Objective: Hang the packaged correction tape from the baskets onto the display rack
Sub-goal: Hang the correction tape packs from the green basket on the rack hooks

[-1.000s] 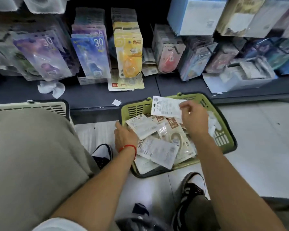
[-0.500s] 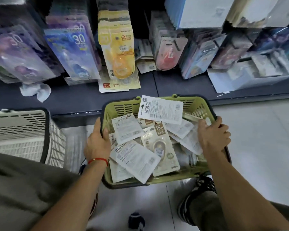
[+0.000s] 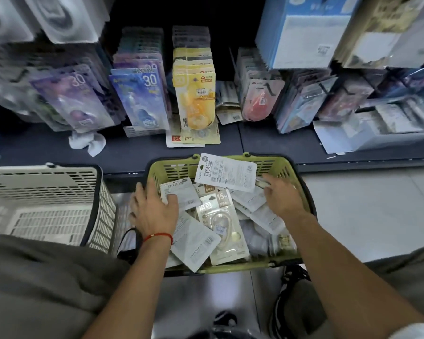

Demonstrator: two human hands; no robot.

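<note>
A green basket (image 3: 289,167) stands on the floor in front of me, filled with several white packs of correction tape. One large pack (image 3: 227,172) lies back side up against the far rim. My left hand (image 3: 154,209) lies over the basket's left edge with fingers spread, its thumb resting on a small pack (image 3: 181,193). My right hand (image 3: 283,198) reaches in from the right, its loosely bent fingertips touching packs just under the large pack's right corner. Above, the display rack carries rows of hung packs, among them blue (image 3: 140,99) and yellow (image 3: 194,99).
An off-white basket (image 3: 47,189) stands to the left, close to the green one. The dark shelf base (image 3: 274,145) runs across behind both baskets, with a crumpled white paper (image 3: 87,143) and a loose yellow card (image 3: 194,139) on it. My knees flank the view.
Both hands have left the green basket's rims and moved onto the packs inside. The basket sits about where it stood half a second ago, closer than one second ago.
</note>
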